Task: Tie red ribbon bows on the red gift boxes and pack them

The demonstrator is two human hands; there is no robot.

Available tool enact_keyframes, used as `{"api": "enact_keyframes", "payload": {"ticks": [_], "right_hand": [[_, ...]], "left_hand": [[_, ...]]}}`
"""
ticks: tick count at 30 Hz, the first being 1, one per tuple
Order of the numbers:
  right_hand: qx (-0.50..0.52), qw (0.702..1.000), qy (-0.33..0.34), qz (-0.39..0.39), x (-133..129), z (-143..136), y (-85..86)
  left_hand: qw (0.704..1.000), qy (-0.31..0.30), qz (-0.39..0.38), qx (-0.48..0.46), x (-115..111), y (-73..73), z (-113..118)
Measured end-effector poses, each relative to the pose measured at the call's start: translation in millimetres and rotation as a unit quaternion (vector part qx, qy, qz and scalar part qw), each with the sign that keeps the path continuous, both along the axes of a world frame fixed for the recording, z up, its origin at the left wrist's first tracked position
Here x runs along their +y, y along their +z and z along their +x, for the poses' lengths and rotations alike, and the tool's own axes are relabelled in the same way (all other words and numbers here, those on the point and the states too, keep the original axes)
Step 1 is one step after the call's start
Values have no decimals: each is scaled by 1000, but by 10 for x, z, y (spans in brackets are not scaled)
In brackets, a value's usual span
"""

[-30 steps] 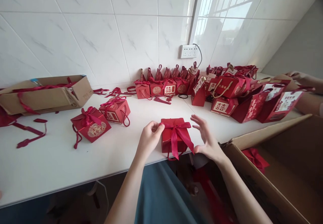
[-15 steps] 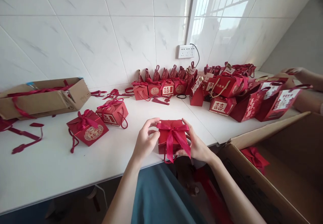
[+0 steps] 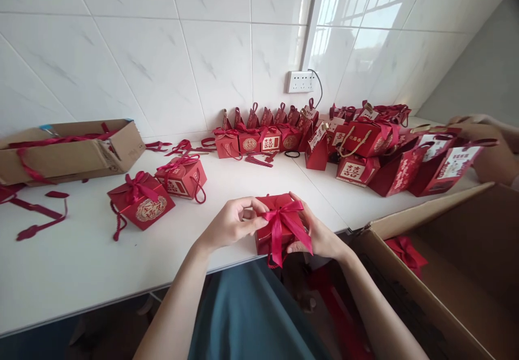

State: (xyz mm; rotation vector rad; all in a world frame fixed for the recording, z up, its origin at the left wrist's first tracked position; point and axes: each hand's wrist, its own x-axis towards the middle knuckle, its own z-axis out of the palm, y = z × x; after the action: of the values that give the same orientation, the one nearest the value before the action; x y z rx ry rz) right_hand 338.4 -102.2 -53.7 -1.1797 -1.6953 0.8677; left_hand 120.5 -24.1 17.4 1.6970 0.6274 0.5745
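Note:
At the table's front edge sits a red gift box (image 3: 265, 233) with a pink-red ribbon bow (image 3: 279, 220) on its top and the bow's tails hanging down the front. My left hand (image 3: 239, 222) pinches the left loop of the bow between thumb and fingers. Around the right side of the box my right hand (image 3: 318, 233) is closed, its thumb low at the front and its fingers partly hidden behind the box. Two more red boxes with bows, one bearing a round gold emblem (image 3: 141, 203) and one with a cord handle (image 3: 181, 176), stand to the left.
An open carton (image 3: 77, 157) of ribbons stands at the left, with loose ribbon pieces (image 3: 42, 214) before it. Several red gift boxes (image 3: 270, 141) line the wall. A large open carton (image 3: 430, 284) is at the right. Another person's arm (image 3: 497, 127) reaches in at far right.
My left hand has moved from the box's upper left side onto the bow's left loop. The box has turned slightly in my right hand. The other person's hand has shifted right.

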Motion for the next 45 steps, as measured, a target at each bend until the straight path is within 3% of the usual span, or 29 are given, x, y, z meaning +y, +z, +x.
{"api": "enact_keyframes", "payload": {"ticks": [17, 22, 39, 41, 45], "right_hand": [[12, 1000, 16, 4, 6, 6, -52], [-2, 1000, 10, 5, 9, 7, -36], [32, 999, 24, -4, -1, -20, -7], [36, 999, 28, -9, -3, -23, -7], [22, 1000, 21, -3, -4, -21, -26]], "left_hand": [[984, -31, -153, -84, 171, -112, 63], [972, -65, -203, -100, 214, -129, 85], [981, -84, -156, -83, 203, -152, 13], [981, -71, -160, -83, 195, -145, 34], [987, 27, -148, -62, 155, -117, 89]]}}
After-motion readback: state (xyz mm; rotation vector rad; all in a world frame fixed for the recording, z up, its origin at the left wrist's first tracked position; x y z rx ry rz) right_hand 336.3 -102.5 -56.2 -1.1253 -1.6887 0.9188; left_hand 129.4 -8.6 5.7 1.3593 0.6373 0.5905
